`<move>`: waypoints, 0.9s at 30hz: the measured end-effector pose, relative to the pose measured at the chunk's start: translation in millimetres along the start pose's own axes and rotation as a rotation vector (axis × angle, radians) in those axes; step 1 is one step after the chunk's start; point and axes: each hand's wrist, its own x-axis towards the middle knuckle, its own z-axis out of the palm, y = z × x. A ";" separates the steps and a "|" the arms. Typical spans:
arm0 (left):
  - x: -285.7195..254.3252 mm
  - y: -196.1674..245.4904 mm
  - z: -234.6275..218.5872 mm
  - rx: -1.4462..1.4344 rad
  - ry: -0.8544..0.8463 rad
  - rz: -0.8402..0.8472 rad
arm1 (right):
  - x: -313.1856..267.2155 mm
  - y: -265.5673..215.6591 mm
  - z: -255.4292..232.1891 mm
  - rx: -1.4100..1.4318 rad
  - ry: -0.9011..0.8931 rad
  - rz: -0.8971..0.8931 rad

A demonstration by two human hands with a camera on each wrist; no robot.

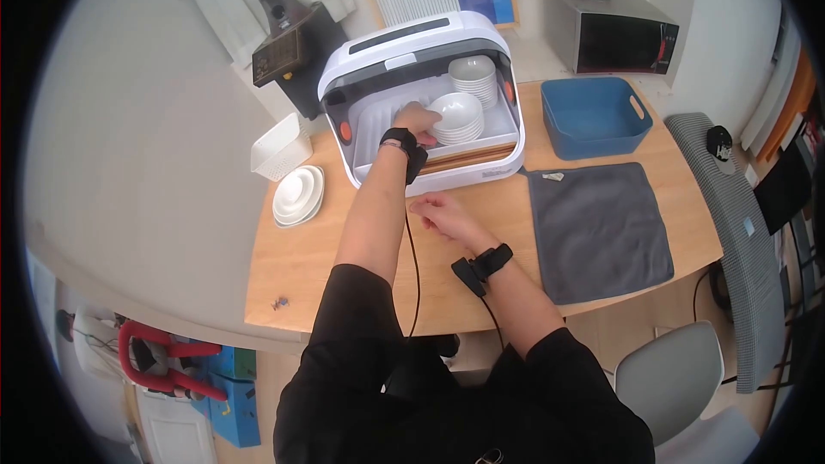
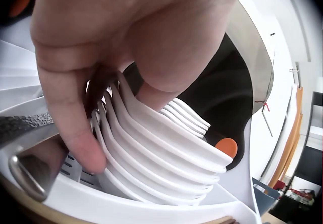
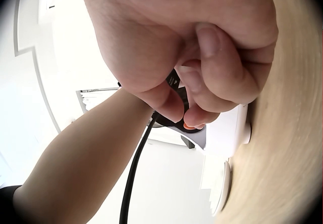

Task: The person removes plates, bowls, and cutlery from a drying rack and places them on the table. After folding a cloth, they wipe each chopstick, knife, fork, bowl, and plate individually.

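Observation:
A white dish storage box (image 1: 518, 150) with its dark clear lid raised stands on the table. Inside it, my left hand (image 1: 418, 120) grips the left edge of a stack of white bowls (image 1: 458, 116). The left wrist view shows the thumb over the inner side of the stacked bowls (image 2: 156, 148), with fingers on their outer side. Behind stands a second stack of white bowls (image 1: 473, 77). My right hand (image 1: 443, 213) is in front of the box, low over the table, its fingers loosely curled around nothing.
Brown sticks (image 1: 468, 157) lie along the box's front. At left are a white basket (image 1: 284, 148) and stacked white dishes (image 1: 298, 195). A blue bin (image 1: 593, 142) and grey cloth (image 1: 601, 232) are at right. Black cables (image 1: 414, 266) run from the wrists across the table.

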 end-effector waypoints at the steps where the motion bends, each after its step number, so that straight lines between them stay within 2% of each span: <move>1: 3.6 -2.1 1.2 0.001 -0.003 -0.008 | 1.7 1.0 -0.2 0.006 -0.005 -0.008; 5: 9.3 -8.1 4.5 -0.057 0.019 -0.021 | 1.9 1.3 -0.8 0.027 -0.012 0.000; 7: 8.4 -11.1 2.3 0.008 0.149 0.070 | 2.4 0.3 -0.5 0.021 -0.022 0.000; 11: -4.8 -9.4 -1.8 0.046 0.199 0.143 | 1.0 1.1 2.4 0.031 -0.002 0.016; 14: -15.2 -2.5 2.0 0.160 0.231 0.091 | -0.3 1.8 2.4 0.029 -0.002 0.015; 16: -9.0 -3.5 7.0 0.461 0.320 0.183 | 0.9 0.8 3.0 -0.011 0.005 0.012; 19: -11.3 0.6 19.5 0.513 0.323 0.210 | -2.7 -4.0 3.7 -0.075 0.034 0.007; 21: 2.2 -6.2 24.8 0.475 0.388 0.280 | -3.0 -4.4 3.1 -0.106 0.049 0.008; 23: -0.6 -3.1 26.4 0.446 0.306 0.229 | 2.4 0.1 1.0 -0.095 0.012 0.000; 27: -2.3 -7.3 31.8 0.266 0.330 0.215 | 7.9 7.9 -1.3 -0.055 0.004 0.008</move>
